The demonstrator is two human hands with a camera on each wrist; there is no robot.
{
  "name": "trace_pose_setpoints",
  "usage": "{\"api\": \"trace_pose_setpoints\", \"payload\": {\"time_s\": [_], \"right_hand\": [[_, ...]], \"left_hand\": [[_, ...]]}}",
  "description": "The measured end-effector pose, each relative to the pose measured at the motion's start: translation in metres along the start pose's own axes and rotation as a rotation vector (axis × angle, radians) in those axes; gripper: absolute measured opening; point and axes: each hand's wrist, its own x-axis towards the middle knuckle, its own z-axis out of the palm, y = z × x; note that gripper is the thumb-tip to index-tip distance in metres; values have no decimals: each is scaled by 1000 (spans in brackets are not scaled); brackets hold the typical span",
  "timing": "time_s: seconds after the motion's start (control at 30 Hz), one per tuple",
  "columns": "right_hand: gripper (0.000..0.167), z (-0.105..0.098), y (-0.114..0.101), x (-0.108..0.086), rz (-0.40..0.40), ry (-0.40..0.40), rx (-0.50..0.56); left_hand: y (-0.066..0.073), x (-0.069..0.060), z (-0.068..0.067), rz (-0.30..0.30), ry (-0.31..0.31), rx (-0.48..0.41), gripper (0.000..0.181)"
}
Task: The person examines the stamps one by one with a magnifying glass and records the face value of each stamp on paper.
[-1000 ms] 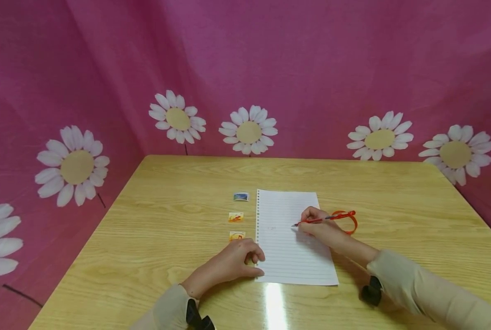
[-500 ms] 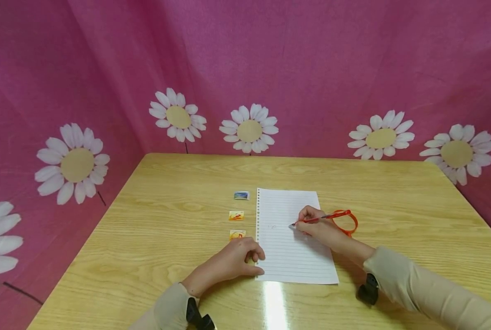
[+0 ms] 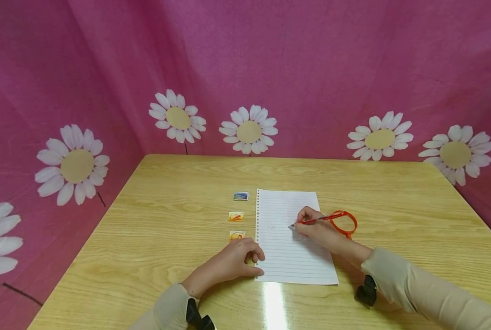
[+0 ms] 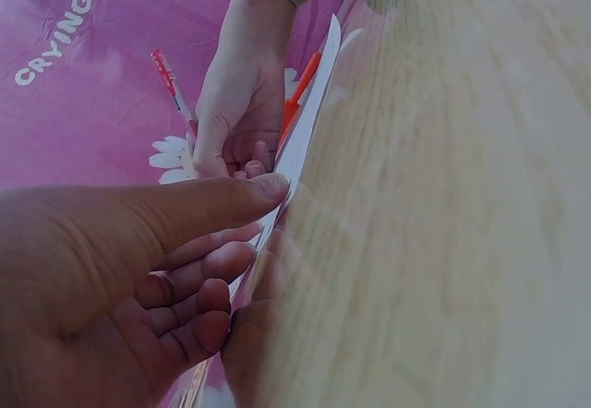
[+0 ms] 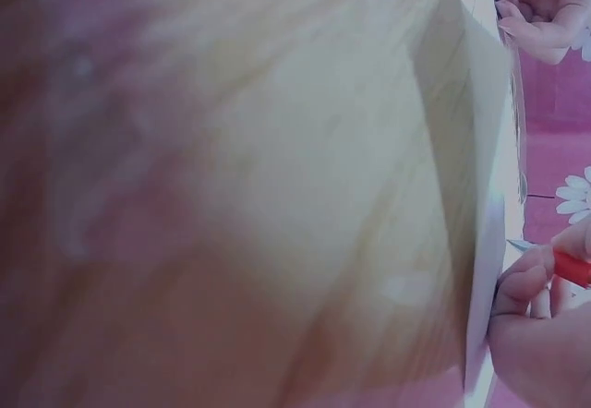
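Note:
A lined sheet of paper (image 3: 288, 261) with punched holes along its left edge lies on the wooden table. My right hand (image 3: 317, 229) pinches a red pen (image 3: 325, 217), its tip at the paper's middle, right of faint marks that look like "120". My left hand (image 3: 234, 261) rests at the sheet's lower left edge, thumb (image 4: 222, 203) and loosely bent fingers touching the paper. Just beyond it are three small stamp-like pictures: a blue one (image 3: 241, 196), a yellow one (image 3: 236, 217) and another yellow one (image 3: 237, 234), the nearest partly hidden by the left hand.
A red ring with a short handle, like a magnifying glass (image 3: 355, 223), lies right of the sheet, partly behind the right hand. The wooden table (image 3: 167, 206) ends at a pink curtain (image 3: 290, 68) printed with white daisies.
My right hand has shifted slightly left with the pen, whose back end has also swung left. More of the red ring shows. The left hand has stayed in place.

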Motion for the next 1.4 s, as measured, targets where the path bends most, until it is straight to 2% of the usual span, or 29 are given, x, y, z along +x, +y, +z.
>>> {"api": "trace_pose_setpoints", "payload": {"time_s": [0.23, 0.37, 0.7, 1.0, 1.23, 1.4], "right_hand": [[21, 1, 3, -2, -18, -7, 3], [23, 0, 5, -3, -39, -22, 0], [22, 1, 5, -1, -22, -31, 9], [15, -4, 7, -2, -60, -113, 3], [16, -5, 8, -1, -73, -98, -25], [19, -4, 9, -1, -64, -86, 1]], "left_hand": [[0, 0, 0, 8, 2, 8, 20], [0, -1, 0, -7, -5, 7, 20], [0, -1, 1, -14, -8, 3, 19], [0, 0, 1, 6, -3, -8, 20], [0, 1, -1, -1, -3, -6, 20], [-1, 1, 0, -18, -7, -4, 19]]}}
